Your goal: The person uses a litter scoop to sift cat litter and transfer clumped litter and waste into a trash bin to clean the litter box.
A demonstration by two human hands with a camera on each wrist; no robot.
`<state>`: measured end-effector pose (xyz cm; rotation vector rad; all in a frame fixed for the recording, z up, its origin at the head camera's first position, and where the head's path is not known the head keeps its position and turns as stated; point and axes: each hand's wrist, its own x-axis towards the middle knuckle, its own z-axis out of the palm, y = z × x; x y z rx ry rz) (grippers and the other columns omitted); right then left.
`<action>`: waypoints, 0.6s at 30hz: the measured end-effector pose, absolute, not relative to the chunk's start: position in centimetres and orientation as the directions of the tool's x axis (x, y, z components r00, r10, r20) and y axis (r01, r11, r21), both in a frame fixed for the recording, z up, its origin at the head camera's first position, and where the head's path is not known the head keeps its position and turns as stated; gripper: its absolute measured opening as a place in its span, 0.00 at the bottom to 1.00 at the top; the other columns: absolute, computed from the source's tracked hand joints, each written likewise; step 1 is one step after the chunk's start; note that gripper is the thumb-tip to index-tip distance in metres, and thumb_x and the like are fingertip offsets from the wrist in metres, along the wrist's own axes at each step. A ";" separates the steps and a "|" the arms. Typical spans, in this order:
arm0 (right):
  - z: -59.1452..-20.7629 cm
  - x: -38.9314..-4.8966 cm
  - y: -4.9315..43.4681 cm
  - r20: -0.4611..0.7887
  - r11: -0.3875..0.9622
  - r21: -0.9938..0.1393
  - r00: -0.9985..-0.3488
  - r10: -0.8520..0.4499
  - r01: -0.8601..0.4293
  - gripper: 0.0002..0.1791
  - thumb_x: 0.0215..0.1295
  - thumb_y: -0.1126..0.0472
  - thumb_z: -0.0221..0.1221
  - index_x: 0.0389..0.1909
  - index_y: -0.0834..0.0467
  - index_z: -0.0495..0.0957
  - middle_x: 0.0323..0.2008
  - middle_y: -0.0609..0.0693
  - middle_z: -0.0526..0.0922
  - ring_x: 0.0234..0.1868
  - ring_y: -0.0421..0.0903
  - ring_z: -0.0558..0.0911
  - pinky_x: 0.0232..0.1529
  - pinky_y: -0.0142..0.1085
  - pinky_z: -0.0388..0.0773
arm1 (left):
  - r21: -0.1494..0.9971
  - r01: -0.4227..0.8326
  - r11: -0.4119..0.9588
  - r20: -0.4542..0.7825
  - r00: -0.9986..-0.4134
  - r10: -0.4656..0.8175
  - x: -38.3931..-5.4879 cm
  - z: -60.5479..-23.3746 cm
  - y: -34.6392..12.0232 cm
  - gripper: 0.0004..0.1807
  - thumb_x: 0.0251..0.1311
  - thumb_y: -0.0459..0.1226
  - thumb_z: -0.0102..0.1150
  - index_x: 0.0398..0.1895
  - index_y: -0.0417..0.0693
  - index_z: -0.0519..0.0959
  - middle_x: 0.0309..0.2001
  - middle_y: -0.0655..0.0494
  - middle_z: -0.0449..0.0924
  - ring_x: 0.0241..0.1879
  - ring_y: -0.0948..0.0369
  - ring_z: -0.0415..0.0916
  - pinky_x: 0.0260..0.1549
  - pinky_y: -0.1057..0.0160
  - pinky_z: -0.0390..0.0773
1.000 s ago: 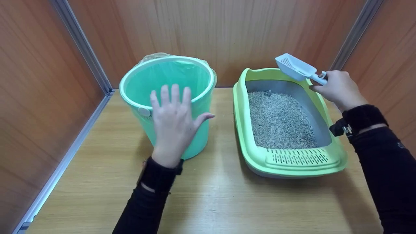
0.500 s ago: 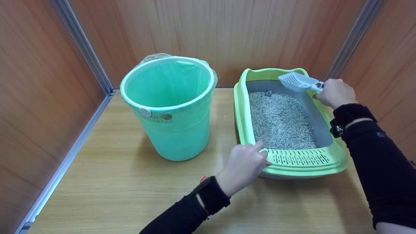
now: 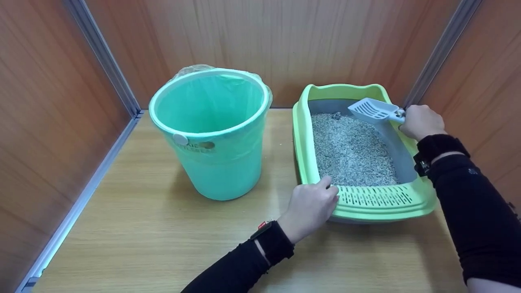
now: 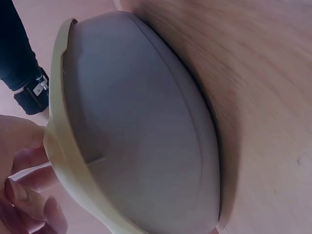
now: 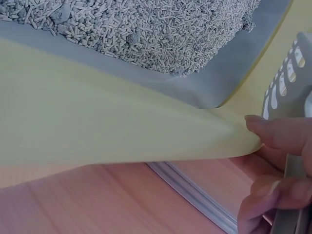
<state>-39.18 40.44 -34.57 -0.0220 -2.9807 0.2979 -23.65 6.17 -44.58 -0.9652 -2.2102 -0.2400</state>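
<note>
A litter box (image 3: 302, 146) with a green rim and grey base stands on the right, filled with grey litter (image 3: 352, 150). At its near left corner, my left hand (image 3: 311, 203) grips the rim, index finger laid along the top; in the left wrist view fingers (image 4: 31, 131) meet the rim's outer edge. My right hand (image 3: 423, 122), at the right rim toward the back, holds a pale blue slotted litter scoop (image 3: 372, 110) by its handle. The scoop's head hangs over the litter. From the right wrist view, a fingertip (image 5: 253, 124) lies right at the rim.
A mint-green trash bin (image 3: 224, 167) lined with a clear bag (image 3: 195, 70) stands left of the litter box. Wood-look panels (image 3: 285, 40) with metal corner strips enclose the back and both sides of the table (image 3: 142, 228).
My left hand has moved from in front of the trash bin to the litter box's near left corner and taken hold there. The right hand has lowered the scoop over the box.
</note>
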 end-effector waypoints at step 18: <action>-35.3 -35.7 40.2 0.121 0.962 -0.272 -0.992 0.038 0.004 0.17 0.63 0.59 0.60 0.20 0.53 0.64 0.21 0.50 0.65 0.24 0.51 0.69 0.24 0.42 0.63 | 0.012 0.724 0.690 0.687 -0.507 0.520 -24.5 -45.3 1.8 0.10 0.68 0.39 0.70 0.27 0.51 0.83 0.30 0.63 0.75 0.15 0.72 0.57 0.14 0.74 0.61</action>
